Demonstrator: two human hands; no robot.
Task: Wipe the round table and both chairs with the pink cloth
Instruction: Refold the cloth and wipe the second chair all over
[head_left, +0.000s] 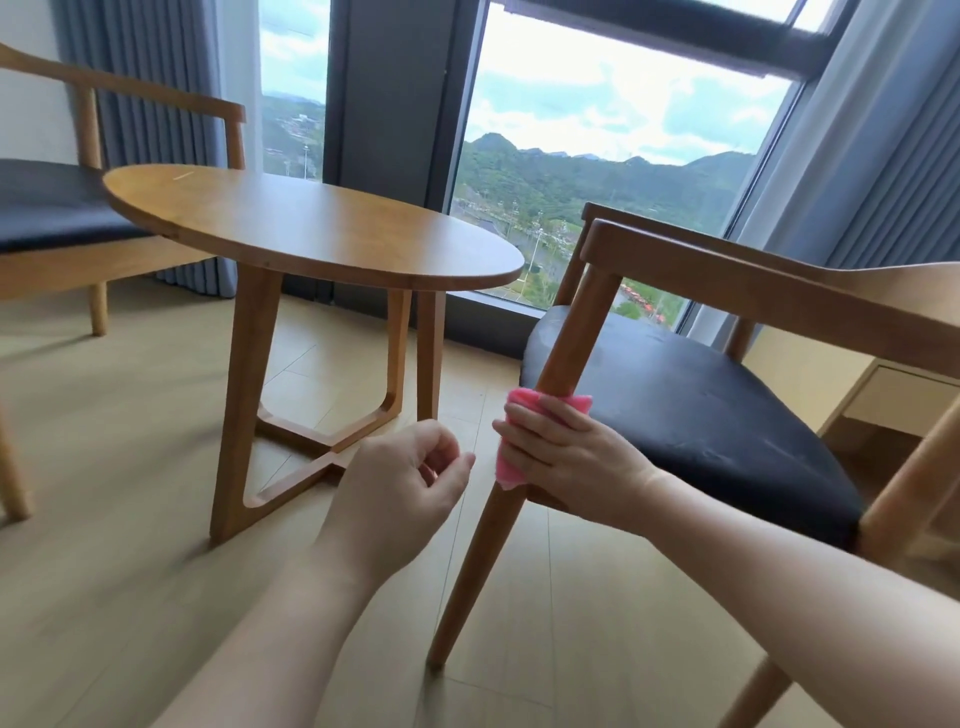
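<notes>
Two chairs flank the round table (311, 228): the far chair (62, 208) at left stands untouched. The left hand (410, 478) hangs idle in mid-air, fingers loosely curled around nothing (probably just keeping out of the way). The right hand (566, 452) wraps the pink cloth (519, 415) around the front leg of the near chair (701, 405), fingers curled round both, likely so one stroke cleans the whole post. Pale wood floor (130, 415) below; window (623, 130) and grey curtains (883, 156) behind.
</notes>
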